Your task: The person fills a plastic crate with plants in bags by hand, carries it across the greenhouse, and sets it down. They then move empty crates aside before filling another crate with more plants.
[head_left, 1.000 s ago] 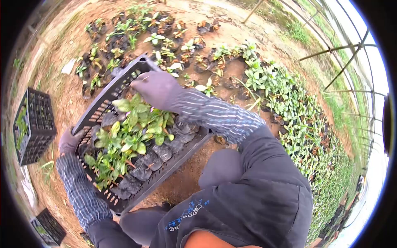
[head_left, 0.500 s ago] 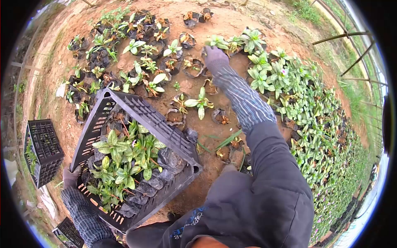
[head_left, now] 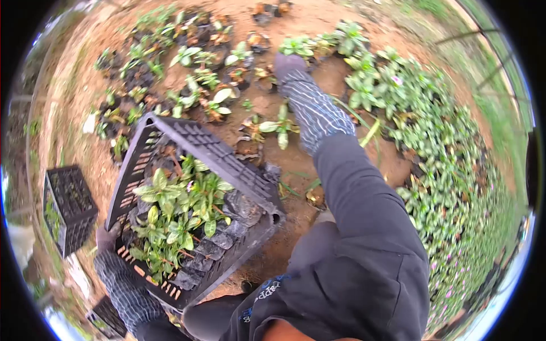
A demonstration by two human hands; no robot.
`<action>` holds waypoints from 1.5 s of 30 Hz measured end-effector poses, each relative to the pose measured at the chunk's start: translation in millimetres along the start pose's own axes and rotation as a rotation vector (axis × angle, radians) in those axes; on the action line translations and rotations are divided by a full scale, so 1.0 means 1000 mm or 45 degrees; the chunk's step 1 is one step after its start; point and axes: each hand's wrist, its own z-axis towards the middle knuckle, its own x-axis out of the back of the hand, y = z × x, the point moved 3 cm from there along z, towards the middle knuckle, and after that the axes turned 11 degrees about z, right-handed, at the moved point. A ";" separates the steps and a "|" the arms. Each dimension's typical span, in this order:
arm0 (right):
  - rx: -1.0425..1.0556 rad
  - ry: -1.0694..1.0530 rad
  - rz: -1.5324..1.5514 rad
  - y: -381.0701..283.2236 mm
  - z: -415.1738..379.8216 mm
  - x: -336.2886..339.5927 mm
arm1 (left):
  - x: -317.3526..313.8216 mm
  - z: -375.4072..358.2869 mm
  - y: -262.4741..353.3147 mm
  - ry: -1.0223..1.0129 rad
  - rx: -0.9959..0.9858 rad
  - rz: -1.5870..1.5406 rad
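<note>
My left hand (head_left: 106, 237), in a glove, is closed on the left rim of a tilted black plastic crate (head_left: 227, 165). Inside the crate lie leafy green plants (head_left: 168, 213) with black bags (head_left: 213, 247) round their roots. My right hand (head_left: 289, 63), also gloved, reaches far forward to a green potted plant (head_left: 297, 46) at the near end of the plant bed. Its fingers are blurred and mostly hidden by the hand and leaves, so any grip cannot be made out.
Scattered bagged plants (head_left: 216, 105) stand on the reddish soil ahead. A dense bed of plants (head_left: 449, 187) runs down the right side. Two more black crates, one upper (head_left: 73, 199) and one lower (head_left: 107, 318), are at the left. Poles (head_left: 466, 35) stand at upper right.
The view has shifted, and the crate appears slightly further right. My right arm appears further left, with the hand close to the same plant. My left hand still holds the crate.
</note>
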 end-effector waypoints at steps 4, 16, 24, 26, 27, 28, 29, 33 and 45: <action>-0.008 0.437 0.306 0.007 -0.035 0.044 | 0.000 0.002 0.004 0.044 -0.082 -0.021; -0.102 0.447 -0.130 0.172 -0.143 0.024 | 0.005 -0.016 0.041 0.210 -0.199 0.379; -0.185 0.101 -0.098 0.167 -0.077 -0.019 | 0.017 -0.098 0.190 0.827 -0.595 0.441; -0.302 0.068 -0.159 0.181 -0.088 -0.016 | 0.008 -0.088 0.228 0.779 -0.932 0.286; -0.248 0.184 -0.018 0.171 -0.108 -0.003 | 0.002 -0.080 0.248 0.716 -1.019 0.281; -0.193 0.299 0.124 0.153 -0.133 0.012 | -0.002 -0.075 0.271 0.589 -1.040 0.247; -0.179 0.304 0.108 0.149 -0.145 0.016 | -0.010 -0.065 0.288 0.561 -1.074 0.309; -0.304 0.367 0.412 0.157 -0.184 0.034 | -0.017 -0.057 0.333 0.495 -1.124 0.598; 0.224 -0.767 2.438 -0.132 -0.285 0.144 | -0.099 -0.060 0.282 0.401 -1.106 0.862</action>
